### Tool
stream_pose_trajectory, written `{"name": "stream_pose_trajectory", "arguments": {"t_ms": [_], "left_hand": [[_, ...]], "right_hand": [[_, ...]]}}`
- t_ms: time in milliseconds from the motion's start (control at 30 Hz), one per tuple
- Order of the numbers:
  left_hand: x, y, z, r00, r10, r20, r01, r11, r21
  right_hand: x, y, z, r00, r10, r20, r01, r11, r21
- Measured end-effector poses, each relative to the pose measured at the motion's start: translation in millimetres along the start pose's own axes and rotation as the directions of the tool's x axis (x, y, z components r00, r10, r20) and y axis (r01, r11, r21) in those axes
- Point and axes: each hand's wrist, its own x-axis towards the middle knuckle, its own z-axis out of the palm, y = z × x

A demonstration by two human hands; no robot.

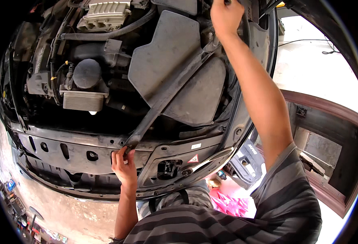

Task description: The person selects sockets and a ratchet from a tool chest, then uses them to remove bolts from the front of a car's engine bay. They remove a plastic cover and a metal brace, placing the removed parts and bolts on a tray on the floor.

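The panel [175, 152] bears a warning triangle [193, 159] and label [196, 146].

Pale stained floor [77, 211], reddish-brown frame [321, 105], bright light upper right

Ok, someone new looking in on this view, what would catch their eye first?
Probably the long dark bar slanting across the engine bay, with the left hand at its near end and the right hand by its far end. Next, the crumpled bright pink material low in the picture, right of centre, and the round black cap above a ribbed block on the left.
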Motion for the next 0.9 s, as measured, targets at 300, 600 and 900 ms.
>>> {"name": "stream_pose_trajectory", "arguments": {"t_ms": [300, 600, 900], "left_hand": [[0, -3, -6, 0.994, 0.106, 0.036, -0.108, 0.992, 0.060], [0, -4, -3, 0.985, 0.167, -0.054, -0.157, 0.976, 0.149], [15, 28, 3, 0.991, 0.045, -0.128, -0.062, 0.989, -0.136]], "right_hand": [[46, 35, -12, 0.355, 0.043, 0.934, -0.782, 0.561, 0.271], [40, 27, 1, 0.332, 0.088, 0.939, -0.760, 0.614, 0.212], [15, 13, 15, 0.986, 0.156, -0.061, -0.134, 0.954, 0.270]]}}
